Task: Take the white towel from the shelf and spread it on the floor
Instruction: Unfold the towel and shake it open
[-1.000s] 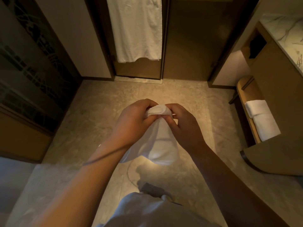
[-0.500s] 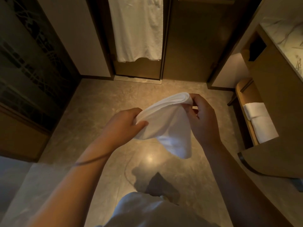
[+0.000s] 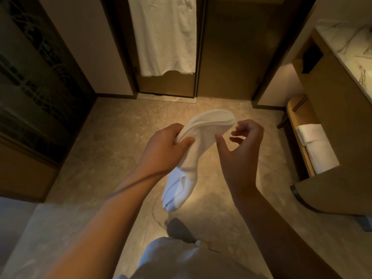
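Head view: the left hand (image 3: 167, 148) pinches a folded white towel (image 3: 193, 156) near its upper edge, thumb pressed onto the cloth, so the towel hangs in the air above the stone-tiled floor (image 3: 96, 162), its lower end dangling free. The right hand (image 3: 240, 150) is just beside the towel with fingers loosely curled and apart, gripping nothing. At the right, another folded white towel (image 3: 317, 148) lies on a low wooden shelf (image 3: 296, 109) under a marble counter (image 3: 346, 43). A long white towel (image 3: 165, 35) hangs ahead. No brand, label or writing can be read anywhere.
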{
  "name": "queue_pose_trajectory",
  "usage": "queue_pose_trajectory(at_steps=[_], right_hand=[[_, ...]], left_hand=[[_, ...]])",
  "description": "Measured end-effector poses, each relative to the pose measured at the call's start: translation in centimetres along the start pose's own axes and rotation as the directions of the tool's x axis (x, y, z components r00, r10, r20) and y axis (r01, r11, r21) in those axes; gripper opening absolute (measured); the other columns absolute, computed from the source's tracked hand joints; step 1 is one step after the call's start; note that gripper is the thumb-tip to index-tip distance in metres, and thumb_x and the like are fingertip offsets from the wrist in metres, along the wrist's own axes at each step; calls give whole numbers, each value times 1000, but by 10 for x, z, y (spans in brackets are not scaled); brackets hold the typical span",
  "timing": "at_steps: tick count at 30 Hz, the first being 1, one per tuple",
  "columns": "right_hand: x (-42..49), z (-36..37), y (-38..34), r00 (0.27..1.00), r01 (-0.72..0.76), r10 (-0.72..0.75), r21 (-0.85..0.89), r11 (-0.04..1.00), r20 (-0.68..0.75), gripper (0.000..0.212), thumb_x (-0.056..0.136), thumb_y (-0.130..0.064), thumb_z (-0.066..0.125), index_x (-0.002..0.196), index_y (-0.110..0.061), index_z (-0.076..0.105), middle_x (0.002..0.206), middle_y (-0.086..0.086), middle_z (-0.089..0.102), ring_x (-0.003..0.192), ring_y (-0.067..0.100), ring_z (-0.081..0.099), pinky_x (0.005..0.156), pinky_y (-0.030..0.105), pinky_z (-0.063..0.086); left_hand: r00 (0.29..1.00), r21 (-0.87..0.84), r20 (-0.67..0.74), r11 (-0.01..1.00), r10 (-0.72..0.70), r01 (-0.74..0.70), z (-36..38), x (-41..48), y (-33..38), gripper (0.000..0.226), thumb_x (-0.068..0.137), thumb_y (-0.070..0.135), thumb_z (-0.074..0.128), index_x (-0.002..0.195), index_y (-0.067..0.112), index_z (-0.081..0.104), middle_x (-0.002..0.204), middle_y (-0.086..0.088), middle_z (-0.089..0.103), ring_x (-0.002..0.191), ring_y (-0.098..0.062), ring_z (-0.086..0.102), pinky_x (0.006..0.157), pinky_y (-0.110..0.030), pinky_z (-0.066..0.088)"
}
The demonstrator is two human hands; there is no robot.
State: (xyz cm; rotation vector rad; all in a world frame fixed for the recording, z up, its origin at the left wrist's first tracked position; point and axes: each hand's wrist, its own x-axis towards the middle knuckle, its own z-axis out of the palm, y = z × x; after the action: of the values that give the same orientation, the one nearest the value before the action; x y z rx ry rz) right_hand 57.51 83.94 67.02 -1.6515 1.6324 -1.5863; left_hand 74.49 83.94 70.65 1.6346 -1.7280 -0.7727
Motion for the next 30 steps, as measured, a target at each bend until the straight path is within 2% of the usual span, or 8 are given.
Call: queue_pose_trajectory(at_steps=[4, 7, 13, 16, 18, 23, 27, 30], right_hand=[[-8, 6, -2, 946, 66, -65, 8, 998, 319, 28, 86, -25, 66, 111, -22, 53, 107, -12, 53, 93, 2, 56, 76, 16, 49], [-11, 9, -5, 884, 36, -55, 49, 998, 464, 36, 90, -31, 63, 122, -19, 53, 118, -10, 54, 102, 2, 57, 82, 22, 53], [-8, 3, -7, 827, 6, -52, 84, 996, 560, 61, 81, -39, 70, 133, -17, 49, 127, -8, 50, 112, 4, 53, 89, 30, 53], [-5, -4, -10, 797, 39, -90, 97, 995, 597, 78, 71, -52, 74, 136, -18, 46, 129, -10, 47, 115, 3, 50, 92, 26, 51], [-2, -6, -11, 800, 75, -103, 72, 995, 592, 84, 68, -55, 73, 137, -18, 45, 131, -9, 47, 117, 3, 48, 93, 25, 50], [1, -5, -12, 805, 94, -112, 61, 994, 582, 77, 74, -44, 75, 139, -15, 45, 130, -3, 49, 116, 6, 49, 93, 26, 49], [1, -7, -7, 804, 70, -117, 103, 992, 583, 68, 80, -43, 68, 138, -15, 47, 127, -6, 49, 115, 4, 51, 92, 20, 48], [-1, -7, -5, 800, 41, -92, 99, 994, 593, 54, 87, -40, 63, 134, -19, 49, 126, -9, 48, 114, 4, 52, 93, 23, 48]], left_hand=[[1000, -34, 8, 999, -21, 21, -1, 1, 4, 10, 89, 30, 61, 95, 22, 63, 79, 10, 62, 73, -8, 60, 65, -31, 48], [999, -55, 10, 997, -48, 48, -4, 1, 7, 14, 89, 30, 61, 99, 21, 64, 83, 7, 65, 77, -11, 62, 72, -36, 54], [995, -155, 70, 985, -68, 78, -6, -2, 12, 19, 94, 29, 53, 98, 16, 67, 86, -1, 69, 78, -16, 66, 78, -43, 55], [993, -304, 77, 946, -90, 109, -8, -5, 15, 33, 98, 24, 38, 93, 11, 68, 85, -10, 68, 74, -17, 62, 70, -29, 51], [987, -413, 130, 900, -95, 141, -10, -6, 15, 39, 98, 20, 32, 94, 19, 71, 86, -1, 71, 76, -8, 64, 64, -16, 50], [976, -473, 216, 875, 3, 102, -15, -8, 19, 45, 94, 8, 36, 90, 35, 71, 92, 11, 72, 87, -2, 65, 68, -8, 48], [974, -497, 227, 863, 25, 94, -14, -9, 20, 33, 97, 21, 47, 88, 43, 71, 93, 14, 72, 87, -3, 67, 70, -8, 48], [978, -466, 206, 882, 28, 73, -11, -10, 18, 22, 95, 23, 53, 95, 40, 67, 94, 17, 72, 86, -1, 67, 69, -8, 48]])
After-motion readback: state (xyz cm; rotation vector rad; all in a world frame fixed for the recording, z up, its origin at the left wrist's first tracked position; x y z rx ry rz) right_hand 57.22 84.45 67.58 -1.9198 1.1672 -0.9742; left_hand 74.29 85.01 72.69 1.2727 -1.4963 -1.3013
